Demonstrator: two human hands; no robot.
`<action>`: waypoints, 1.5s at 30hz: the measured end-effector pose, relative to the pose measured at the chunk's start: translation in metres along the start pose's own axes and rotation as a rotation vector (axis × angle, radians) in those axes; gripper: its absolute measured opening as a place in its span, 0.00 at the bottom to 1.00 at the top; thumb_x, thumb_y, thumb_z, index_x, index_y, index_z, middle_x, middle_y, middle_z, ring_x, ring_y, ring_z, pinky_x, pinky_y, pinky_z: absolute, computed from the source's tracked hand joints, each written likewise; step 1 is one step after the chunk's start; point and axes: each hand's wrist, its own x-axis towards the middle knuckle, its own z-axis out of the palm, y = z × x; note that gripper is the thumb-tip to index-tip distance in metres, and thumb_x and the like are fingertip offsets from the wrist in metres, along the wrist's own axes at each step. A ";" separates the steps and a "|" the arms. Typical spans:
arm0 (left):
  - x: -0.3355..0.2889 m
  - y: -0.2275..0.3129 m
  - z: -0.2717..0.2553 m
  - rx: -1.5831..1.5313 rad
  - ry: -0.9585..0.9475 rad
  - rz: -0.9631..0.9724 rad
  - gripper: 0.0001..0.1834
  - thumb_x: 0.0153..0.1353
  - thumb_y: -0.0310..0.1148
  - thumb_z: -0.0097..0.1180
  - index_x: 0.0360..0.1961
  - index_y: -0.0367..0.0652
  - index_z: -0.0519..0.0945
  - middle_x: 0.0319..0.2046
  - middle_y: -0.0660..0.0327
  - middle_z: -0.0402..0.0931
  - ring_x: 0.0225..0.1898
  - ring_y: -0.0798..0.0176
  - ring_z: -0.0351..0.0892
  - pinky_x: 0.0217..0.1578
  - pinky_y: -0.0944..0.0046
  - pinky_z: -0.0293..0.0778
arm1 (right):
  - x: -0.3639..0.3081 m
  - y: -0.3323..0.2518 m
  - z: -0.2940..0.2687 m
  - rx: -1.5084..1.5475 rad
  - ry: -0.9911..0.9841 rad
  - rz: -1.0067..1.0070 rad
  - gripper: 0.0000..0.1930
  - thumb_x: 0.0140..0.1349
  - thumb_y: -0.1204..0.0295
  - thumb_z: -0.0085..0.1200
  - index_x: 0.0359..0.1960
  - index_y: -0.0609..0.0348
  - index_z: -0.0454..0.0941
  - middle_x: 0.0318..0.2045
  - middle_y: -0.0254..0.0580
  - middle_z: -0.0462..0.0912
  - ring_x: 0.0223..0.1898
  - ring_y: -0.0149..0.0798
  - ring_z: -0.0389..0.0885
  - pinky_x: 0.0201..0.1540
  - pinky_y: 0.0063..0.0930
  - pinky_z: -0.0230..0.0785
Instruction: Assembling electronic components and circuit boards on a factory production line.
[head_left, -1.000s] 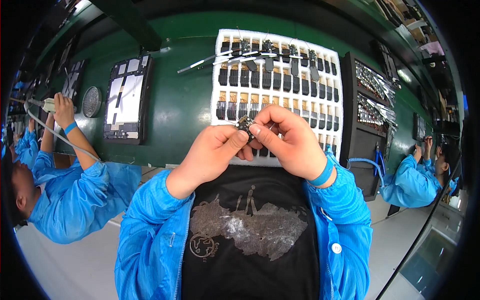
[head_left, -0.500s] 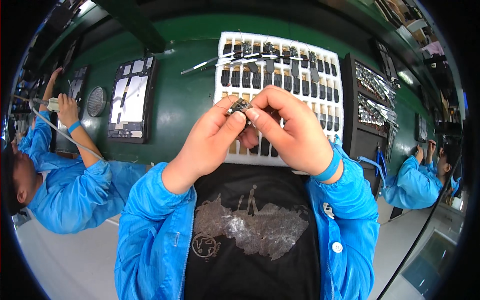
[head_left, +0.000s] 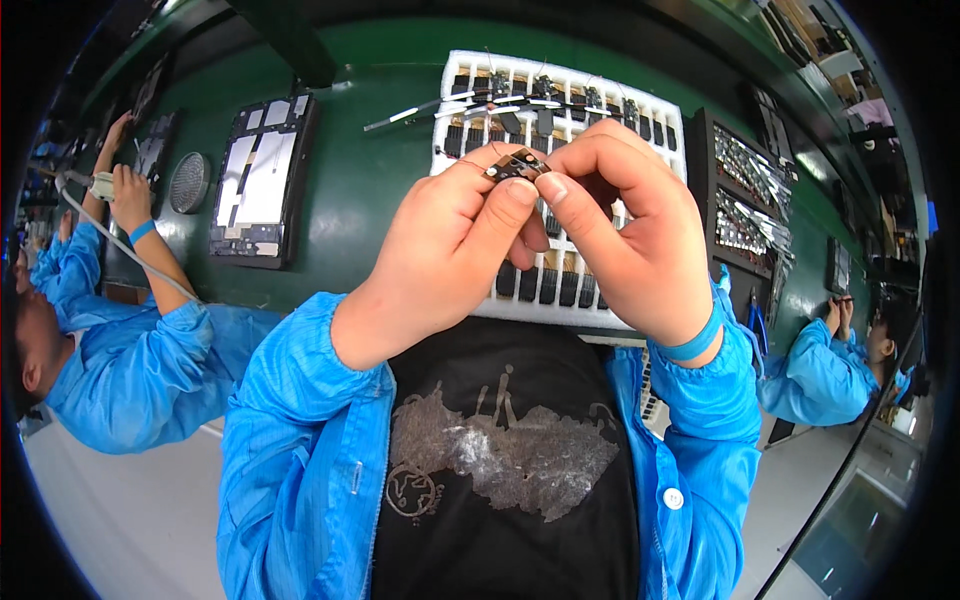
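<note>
A small dark circuit board point(head_left: 514, 165) with light round pads is pinched between both hands, above the near part of a white foam tray point(head_left: 455, 68). My left hand point(head_left: 440, 235) grips its left end, thumb in front and fingers curled behind. At its right end, my right hand point(head_left: 635, 225) closes thumb and forefinger on the board. A thin wire seems to stick out by the left fingers. Black blocks point(head_left: 600, 293) fill the tray's slots, and several small boards with black and white strips point(head_left: 480, 108) lie across its far rows. My hands hide the tray's middle.
Right of the foam tray stands a black tray point(head_left: 706, 190) holding many small metallic parts. Blue-handled pliers point(head_left: 757, 322) lie near it. To the left are an opened tablet-like device point(head_left: 262, 180) and a round mesh dish point(head_left: 188, 183). Co-workers in blue sleeves point(head_left: 140, 385) sit on both sides.
Both hands have risen a little and shifted right with the circuit board, which now shows more of its face. The co-worker on the right has moved their hands slightly.
</note>
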 end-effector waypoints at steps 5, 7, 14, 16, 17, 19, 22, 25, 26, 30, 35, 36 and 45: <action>-0.003 0.011 -0.005 0.017 -0.030 -0.109 0.20 0.77 0.39 0.39 0.47 0.32 0.78 0.25 0.59 0.80 0.27 0.69 0.78 0.34 0.68 0.75 | -0.011 0.007 -0.005 -0.187 0.165 -0.090 0.09 0.55 0.76 0.65 0.36 0.61 0.78 0.30 0.39 0.76 0.30 0.36 0.74 0.32 0.27 0.67; -0.006 0.008 -0.005 -0.046 -0.016 -0.132 0.21 0.77 0.39 0.38 0.46 0.32 0.79 0.24 0.59 0.80 0.27 0.68 0.78 0.34 0.68 0.75 | -0.024 0.016 -0.011 -0.236 0.168 -0.031 0.09 0.55 0.76 0.65 0.36 0.61 0.78 0.31 0.40 0.77 0.30 0.36 0.74 0.32 0.28 0.68; -0.013 -0.013 -0.009 -0.264 0.043 -0.234 0.22 0.77 0.40 0.40 0.38 0.33 0.81 0.28 0.59 0.82 0.33 0.68 0.80 0.40 0.66 0.76 | -0.081 0.081 -0.018 -0.730 0.003 0.013 0.13 0.49 0.76 0.66 0.38 0.57 0.82 0.39 0.39 0.80 0.42 0.47 0.77 0.45 0.39 0.70; -0.015 -0.017 -0.007 -0.128 0.077 -0.284 0.24 0.77 0.43 0.37 0.45 0.33 0.81 0.26 0.58 0.80 0.32 0.68 0.77 0.40 0.67 0.70 | -0.090 0.092 -0.016 -0.819 -0.001 0.009 0.14 0.51 0.74 0.66 0.42 0.56 0.83 0.39 0.37 0.80 0.44 0.45 0.77 0.47 0.39 0.69; -0.016 -0.016 -0.005 -0.163 0.103 -0.338 0.25 0.76 0.44 0.37 0.44 0.34 0.81 0.25 0.59 0.79 0.31 0.68 0.76 0.41 0.68 0.67 | -0.093 0.098 -0.015 -0.847 -0.021 -0.003 0.16 0.52 0.73 0.65 0.44 0.54 0.83 0.40 0.35 0.80 0.45 0.43 0.76 0.47 0.38 0.69; -0.017 -0.016 -0.006 -0.193 0.098 -0.342 0.25 0.76 0.44 0.37 0.44 0.34 0.81 0.25 0.59 0.79 0.31 0.68 0.76 0.41 0.68 0.67 | -0.095 0.100 -0.014 -0.908 -0.026 -0.037 0.15 0.53 0.72 0.64 0.44 0.52 0.84 0.40 0.32 0.80 0.44 0.41 0.76 0.46 0.36 0.68; -0.016 -0.015 -0.004 -0.198 0.127 -0.327 0.25 0.76 0.44 0.37 0.44 0.34 0.81 0.24 0.59 0.78 0.30 0.67 0.75 0.40 0.66 0.69 | -0.095 0.102 -0.010 -0.965 -0.006 -0.070 0.14 0.52 0.72 0.64 0.42 0.53 0.83 0.40 0.31 0.80 0.43 0.40 0.76 0.45 0.35 0.67; -0.015 -0.016 -0.004 -0.208 0.118 -0.315 0.25 0.76 0.45 0.37 0.43 0.34 0.81 0.23 0.59 0.78 0.30 0.67 0.75 0.40 0.66 0.70 | -0.096 0.107 -0.006 -0.989 0.030 -0.088 0.14 0.51 0.73 0.64 0.41 0.54 0.82 0.39 0.32 0.80 0.42 0.39 0.76 0.45 0.35 0.67; -0.016 -0.016 -0.003 -0.222 0.122 -0.319 0.25 0.77 0.45 0.37 0.43 0.35 0.81 0.23 0.59 0.78 0.30 0.67 0.76 0.40 0.66 0.70 | -0.097 0.108 -0.005 -0.990 0.044 -0.096 0.13 0.50 0.73 0.64 0.40 0.54 0.81 0.39 0.32 0.79 0.42 0.39 0.76 0.44 0.35 0.67; -0.017 -0.017 -0.003 -0.193 0.114 -0.329 0.26 0.76 0.45 0.37 0.43 0.34 0.81 0.23 0.59 0.78 0.30 0.67 0.76 0.40 0.66 0.70 | -0.100 0.106 -0.006 -0.975 0.044 -0.104 0.13 0.49 0.74 0.64 0.39 0.54 0.81 0.38 0.32 0.79 0.41 0.39 0.76 0.44 0.35 0.67; -0.021 -0.022 -0.003 -0.241 0.057 -0.279 0.21 0.77 0.38 0.42 0.43 0.31 0.81 0.31 0.57 0.83 0.34 0.69 0.79 0.40 0.68 0.76 | -0.106 0.105 -0.005 -0.797 0.157 -0.103 0.12 0.51 0.77 0.65 0.38 0.56 0.83 0.34 0.35 0.80 0.37 0.43 0.78 0.40 0.36 0.68; -0.021 -0.023 -0.002 -0.243 0.063 -0.246 0.20 0.76 0.37 0.43 0.43 0.30 0.81 0.33 0.56 0.84 0.35 0.69 0.80 0.41 0.67 0.76 | -0.106 0.102 -0.005 -0.797 0.159 -0.102 0.12 0.51 0.77 0.65 0.38 0.56 0.83 0.34 0.35 0.80 0.37 0.43 0.78 0.40 0.36 0.68; -0.020 -0.018 0.011 -0.130 0.035 -0.280 0.24 0.76 0.43 0.44 0.47 0.30 0.82 0.27 0.59 0.80 0.32 0.67 0.76 0.38 0.66 0.73 | -0.109 0.062 0.008 0.274 0.332 0.457 0.05 0.67 0.79 0.55 0.43 0.62 0.78 0.35 0.34 0.81 0.35 0.25 0.75 0.38 0.20 0.68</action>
